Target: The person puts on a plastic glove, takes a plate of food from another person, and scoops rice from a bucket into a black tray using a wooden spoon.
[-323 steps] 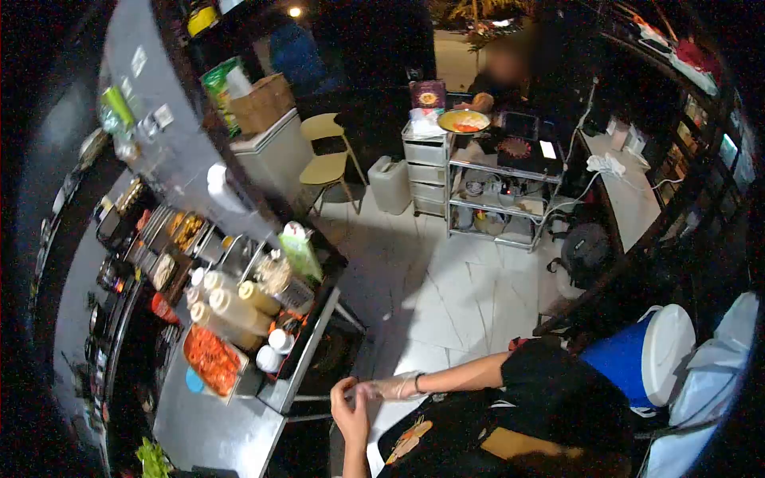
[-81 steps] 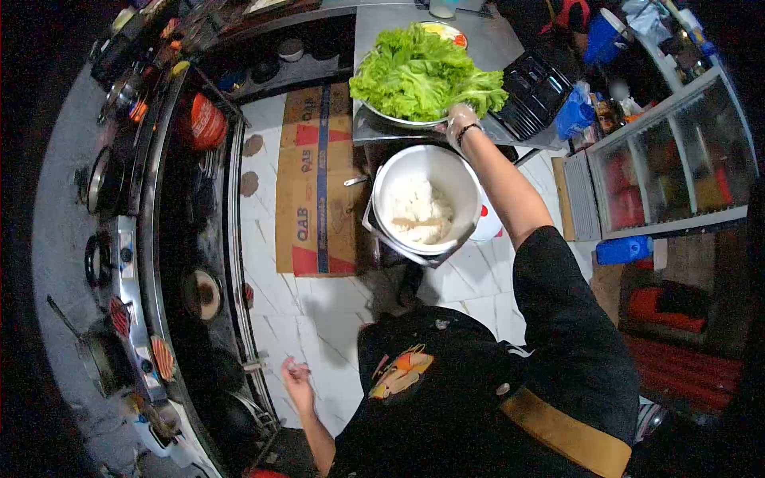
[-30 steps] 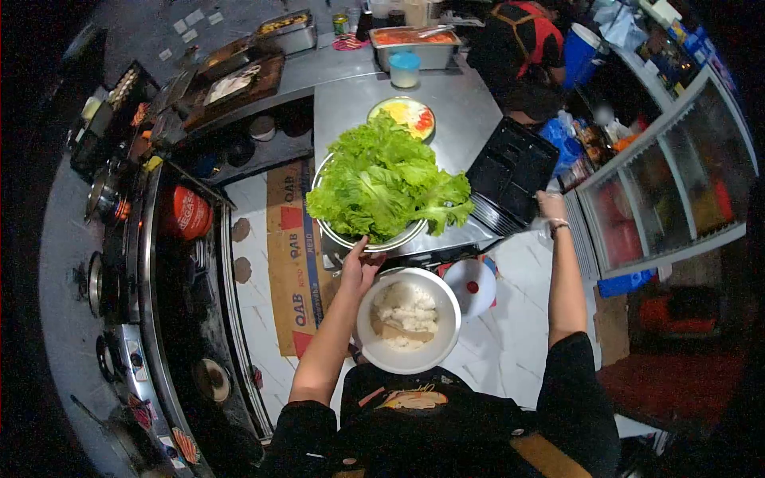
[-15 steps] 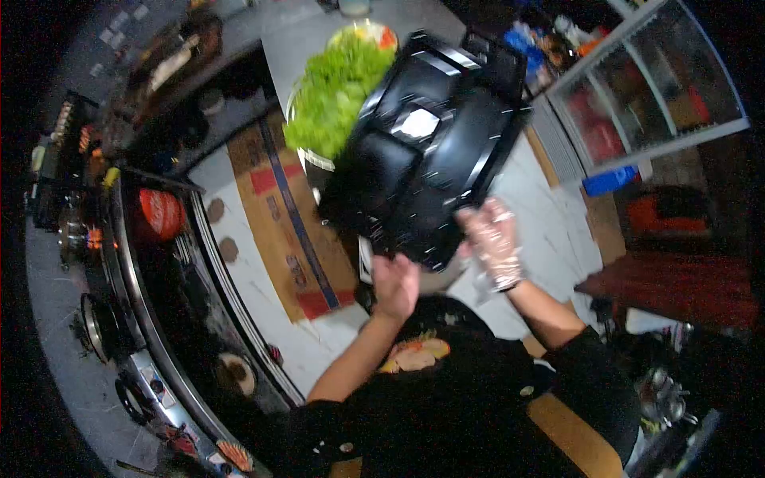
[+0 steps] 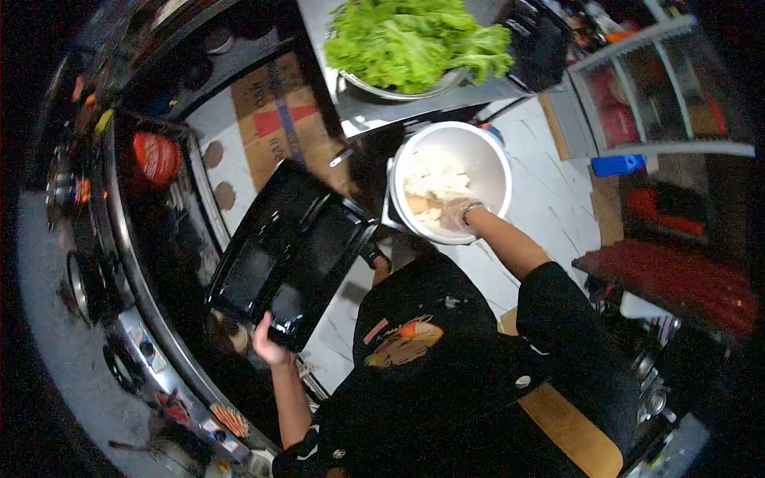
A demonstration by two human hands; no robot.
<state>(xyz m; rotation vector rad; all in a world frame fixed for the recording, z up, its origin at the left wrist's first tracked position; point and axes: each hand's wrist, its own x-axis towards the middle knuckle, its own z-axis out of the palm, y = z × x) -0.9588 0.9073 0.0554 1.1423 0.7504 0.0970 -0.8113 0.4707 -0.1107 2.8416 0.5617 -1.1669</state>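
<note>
A glossy black plastic tray (image 5: 291,251), rectangular and moulded into several shallow compartments, hangs tilted at the person's left side, well apart from the table. Its smooth floor catches pale reflections. The left hand (image 5: 267,344) has it by the near lower corner. This grip is closed, with the fingers curled around the rim.

The right hand (image 5: 456,213), sheathed in a thin, crinkly clear glove, reaches down into a round white plastic bucket (image 5: 494,167) that stands just below the table's edge. Lumpy white cooked rice (image 5: 434,179) lies in the bottom of it, and the gloved fingers rest on the rice. I cannot tell whether that grip is closed on anything.

Above, frilly green lettuce (image 5: 414,36) is heaped in a round shiny metal bowl (image 5: 398,89) on the brushed steel table (image 5: 358,111).
</note>
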